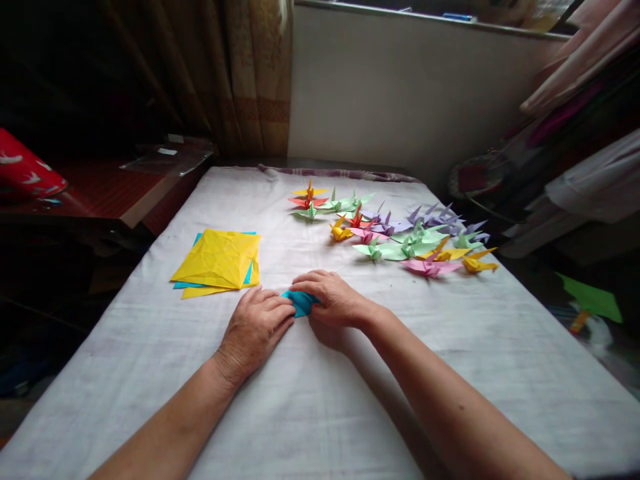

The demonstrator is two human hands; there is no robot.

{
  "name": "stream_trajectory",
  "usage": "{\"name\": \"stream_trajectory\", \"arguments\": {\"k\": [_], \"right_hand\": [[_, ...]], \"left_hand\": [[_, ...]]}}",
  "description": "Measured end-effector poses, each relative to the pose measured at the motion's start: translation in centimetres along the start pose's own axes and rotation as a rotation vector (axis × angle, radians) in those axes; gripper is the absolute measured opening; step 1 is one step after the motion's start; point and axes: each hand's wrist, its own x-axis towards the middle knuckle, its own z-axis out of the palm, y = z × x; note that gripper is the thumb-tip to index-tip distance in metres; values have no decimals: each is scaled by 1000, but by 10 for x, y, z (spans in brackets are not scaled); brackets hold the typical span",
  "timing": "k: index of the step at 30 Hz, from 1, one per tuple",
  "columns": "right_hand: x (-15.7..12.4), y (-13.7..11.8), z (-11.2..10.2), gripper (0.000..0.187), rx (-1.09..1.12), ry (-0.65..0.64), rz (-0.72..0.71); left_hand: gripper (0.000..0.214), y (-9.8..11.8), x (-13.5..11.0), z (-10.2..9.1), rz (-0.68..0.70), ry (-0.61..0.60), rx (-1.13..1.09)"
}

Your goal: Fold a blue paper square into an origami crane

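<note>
While both hands are meeting near the middle of the white cloth, a small folded teal paper is lying flat on it between them, mostly covered and showing only as a narrow wedge. The left hand is resting palm down with its fingers stretched out and close together, its fingertips pressing on the paper's left edge. The right hand is arching over the paper's right end with its fingers bent. Its thumb is hidden underneath, so whether it is pinching the paper or only pressing it is impossible to tell. Just beyond the left hand, a loose stack of sheets is lying on the cloth — creased yellow on top, with blue corners peeking out beneath — near the hand but not touching it. Farther back and to the right, well apart from the hands, a crowd of paper cranes is spreading across the cloth in orange, red, green, purple, pink and yellow, many of them overlapping. Nothing is lying between the hands and the cranes. Off the left edge, a dark wooden side table is standing in shadow, a patterned curtain is hanging behind it, and clothes are hanging on the right.
</note>
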Motion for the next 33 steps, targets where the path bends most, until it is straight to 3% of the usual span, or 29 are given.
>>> {"name": "stream_trajectory", "arguments": {"k": [7, 11, 16, 20, 24, 27, 33], "right_hand": [[-27, 6, 11, 31, 94, 235, 97], [-44, 9, 24, 35, 108, 311, 35], [-44, 16, 34, 33, 10, 411, 22], [-44, 10, 31, 21, -190, 402, 11], [-58, -10, 28, 15, -338, 359, 8], [-70, -20, 30, 16, -294, 378, 40], [-72, -6, 27, 13, -47, 342, 24]], "left_hand": [[13, -11, 3, -1, 35, 59, 111], [14, 0, 4, -4, 35, 9, 136], [27, 18, 4, -4, -65, -50, 136], [25, 18, 5, -3, -45, -35, 155], [15, 13, 6, -1, 105, -3, 114], [16, 11, 7, -1, 202, -34, 28], [15, 14, 3, -5, 138, -91, -74]]}}
